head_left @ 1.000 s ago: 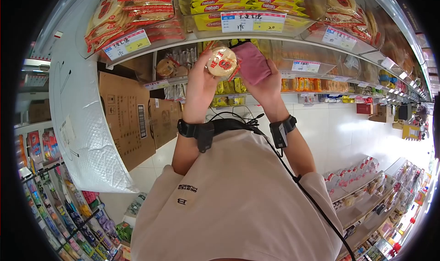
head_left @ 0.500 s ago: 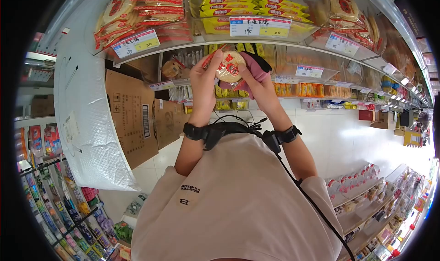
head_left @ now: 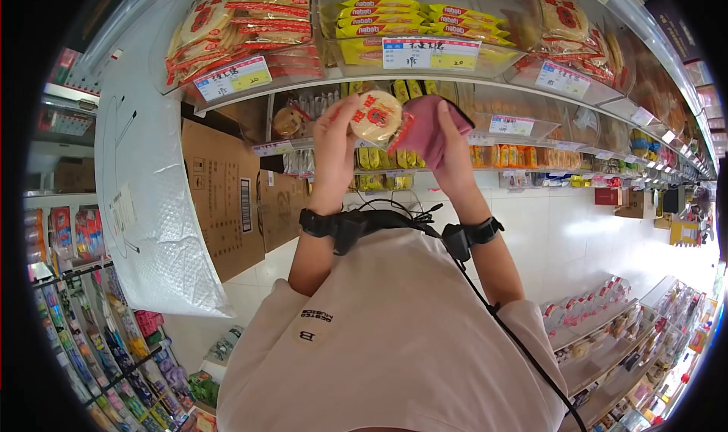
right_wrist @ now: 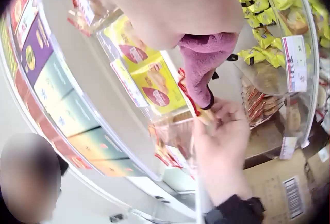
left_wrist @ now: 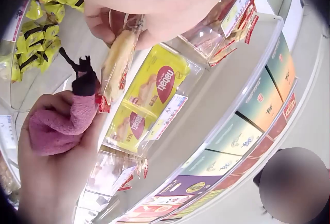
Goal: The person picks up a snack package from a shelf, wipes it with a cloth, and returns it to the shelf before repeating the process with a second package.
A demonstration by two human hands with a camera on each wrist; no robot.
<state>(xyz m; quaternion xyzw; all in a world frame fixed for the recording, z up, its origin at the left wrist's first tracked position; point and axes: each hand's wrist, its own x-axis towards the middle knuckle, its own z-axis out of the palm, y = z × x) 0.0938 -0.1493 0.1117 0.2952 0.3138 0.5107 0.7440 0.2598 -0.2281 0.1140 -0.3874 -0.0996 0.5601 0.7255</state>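
A round, pale cracker (head_left: 377,115) in a clear wrapper with red print is pinched at its left edge by my left hand (head_left: 334,159). Seen in the left wrist view, the cracker (left_wrist: 117,61) is edge-on under the fingers. My right hand (head_left: 456,159) grips a folded purple-pink cloth (head_left: 423,135) with a black edge, thumb lying over it. The cloth (right_wrist: 203,61) hangs from that hand in the right wrist view, close beside the wrapper's red end. Both hands are raised in front of the shelves.
An upper shelf bin holds yellow nabati packs (head_left: 379,24), between bins of red-printed crackers (head_left: 205,26). Lower shelves carry small yellow packs (head_left: 371,159). Cardboard boxes (head_left: 216,197) and a silvery padded sheet (head_left: 155,227) stand at the left. A black cable (head_left: 523,341) runs over the shirt.
The cloth, first apart from the cracker, came behind it with the right thumb on the wrapper. Now the right hand has drawn back to the right with the cloth; the left still holds the cracker.
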